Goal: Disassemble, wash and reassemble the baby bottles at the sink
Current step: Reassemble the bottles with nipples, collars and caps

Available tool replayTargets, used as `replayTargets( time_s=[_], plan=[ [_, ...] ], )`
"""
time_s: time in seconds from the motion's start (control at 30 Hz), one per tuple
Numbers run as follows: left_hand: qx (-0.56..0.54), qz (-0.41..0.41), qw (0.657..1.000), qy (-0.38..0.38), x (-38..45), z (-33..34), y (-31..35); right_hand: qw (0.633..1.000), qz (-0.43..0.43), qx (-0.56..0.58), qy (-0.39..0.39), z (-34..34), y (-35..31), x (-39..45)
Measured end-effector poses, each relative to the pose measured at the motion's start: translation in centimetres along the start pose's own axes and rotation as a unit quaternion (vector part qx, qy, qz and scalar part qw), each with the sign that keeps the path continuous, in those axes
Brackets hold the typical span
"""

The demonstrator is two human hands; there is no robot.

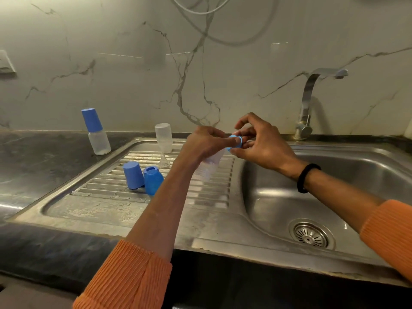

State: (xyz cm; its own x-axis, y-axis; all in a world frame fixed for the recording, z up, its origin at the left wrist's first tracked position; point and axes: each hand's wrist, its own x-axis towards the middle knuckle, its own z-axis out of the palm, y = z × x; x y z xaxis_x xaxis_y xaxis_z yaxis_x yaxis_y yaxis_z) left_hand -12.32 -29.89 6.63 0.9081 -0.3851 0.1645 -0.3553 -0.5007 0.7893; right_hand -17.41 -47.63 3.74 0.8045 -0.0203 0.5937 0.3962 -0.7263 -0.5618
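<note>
- left hand [206, 141] grips clear bottle [210, 167], tilted, over drainboard [138, 204]
- right hand [260, 143] pinches blue ring [235, 142] at bottle neck
- two blue caps [142, 179] on drainboard

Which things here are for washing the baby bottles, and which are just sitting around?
For the job:
- left hand holding a clear bottle
- right hand on its blue ring
- capped bottle
- upturned bottle
- teat
- blue cap
- blue collar
- sink
- tap

Just around:
- hanging cables
- wall switch
</note>
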Motion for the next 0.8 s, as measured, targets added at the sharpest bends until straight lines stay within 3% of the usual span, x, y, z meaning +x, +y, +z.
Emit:
replayTargets(
  time_s=[0.1,0.17,0.27,0.43,0.67,0.8],
  plan=[
    [-0.046,-0.03,0.998,-0.009,0.4,-0.7,-0.7,1.0,-0.009,0.004,-0.006,1.3,-0.5,0.8],
    [-0.037,-0.032,0.999,0.023,0.7,-0.9,-1.2,1.0,-0.015,0.018,0.0,2.2,-0.4,1.4],
    [-0.077,-0.052,0.992,0.089,1.3,-1.2,-2.0,1.0,-0.01,0.022,-0.004,3.6,0.0,2.2],
    [-0.19,-0.055,0.949,0.244,2.1,-2.3,-3.0,0.99,0.066,-0.094,-0.087,6.6,2.6,3.1],
    [-0.3,-0.066,0.922,0.235,2.4,-1.8,-3.0,0.987,0.108,-0.087,-0.076,9.2,2.7,3.9],
    [-0.325,-0.082,0.916,0.218,2.7,-1.5,-3.2,0.988,0.145,0.008,-0.05,8.1,2.3,3.9]
  ],
)
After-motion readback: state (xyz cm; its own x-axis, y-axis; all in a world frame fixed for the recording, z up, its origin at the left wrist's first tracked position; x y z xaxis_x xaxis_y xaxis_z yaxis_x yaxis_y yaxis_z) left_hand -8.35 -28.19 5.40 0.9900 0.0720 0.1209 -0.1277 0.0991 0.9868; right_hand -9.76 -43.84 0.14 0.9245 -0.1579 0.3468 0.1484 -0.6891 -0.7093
